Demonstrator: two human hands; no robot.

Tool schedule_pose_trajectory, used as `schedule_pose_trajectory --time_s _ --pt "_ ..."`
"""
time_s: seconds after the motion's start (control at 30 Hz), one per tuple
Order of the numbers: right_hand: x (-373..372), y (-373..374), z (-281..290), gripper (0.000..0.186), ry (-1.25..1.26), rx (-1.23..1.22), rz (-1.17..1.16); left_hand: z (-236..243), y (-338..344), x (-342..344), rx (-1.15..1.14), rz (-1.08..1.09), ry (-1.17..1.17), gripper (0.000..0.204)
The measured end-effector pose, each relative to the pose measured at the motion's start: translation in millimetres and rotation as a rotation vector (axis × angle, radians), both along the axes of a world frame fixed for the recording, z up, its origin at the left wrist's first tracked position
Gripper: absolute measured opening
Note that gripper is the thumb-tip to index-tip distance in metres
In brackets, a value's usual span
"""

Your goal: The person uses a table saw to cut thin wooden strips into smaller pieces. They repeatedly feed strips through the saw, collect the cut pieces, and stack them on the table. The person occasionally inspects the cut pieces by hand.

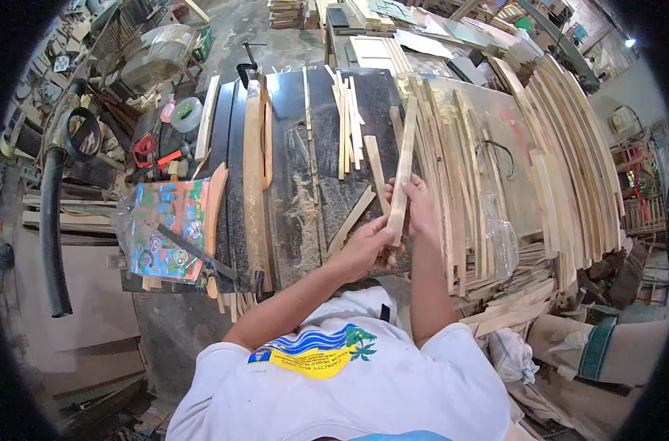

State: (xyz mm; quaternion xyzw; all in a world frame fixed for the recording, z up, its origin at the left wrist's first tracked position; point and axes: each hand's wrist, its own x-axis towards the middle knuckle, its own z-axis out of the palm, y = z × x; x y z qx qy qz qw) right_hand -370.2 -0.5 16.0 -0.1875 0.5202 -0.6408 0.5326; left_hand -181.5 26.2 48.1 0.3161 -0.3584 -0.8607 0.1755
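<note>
A flat pale wooden strip [403, 163] is held up at a slant over the right part of a dark saw table [290, 147]. My left hand [370, 244] pinches its near end between thumb and fingers. Further along the strip, my right hand [421, 206] is closed round its right side. Beside my left hand, a short wood offcut [351, 218] lies on the table, and another narrow piece [376, 169] rests just left of the strip. Several thin sticks [348, 121] lie farther back on the tabletop.
A long wooden fence [253, 176] runs across the table, with a black clamp [245, 66] at its far end. Sawdust [303, 206] covers the table's middle. Stacked wooden slats [562, 147] fill the right side. A colourful plastic-wrapped packet [169, 228] lies at the left.
</note>
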Motion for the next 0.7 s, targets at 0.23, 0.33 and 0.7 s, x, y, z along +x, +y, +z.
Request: schedule_pose_trajectory --time_s 0.23,0.33,0.7 --pt "1 -15 45 0.031 -0.061 -0.169 0.006 55 -31 -2 0.155 0.046 0.292 0.04" --pt "4 -15 63 0.03 -0.011 -0.205 -0.066 61 -41 -8 0.14 0.027 0.357 0.038" --pt "-2 -24 62 0.043 0.021 -0.189 -0.069 71 -48 -13 0.255 0.07 0.535 0.038"
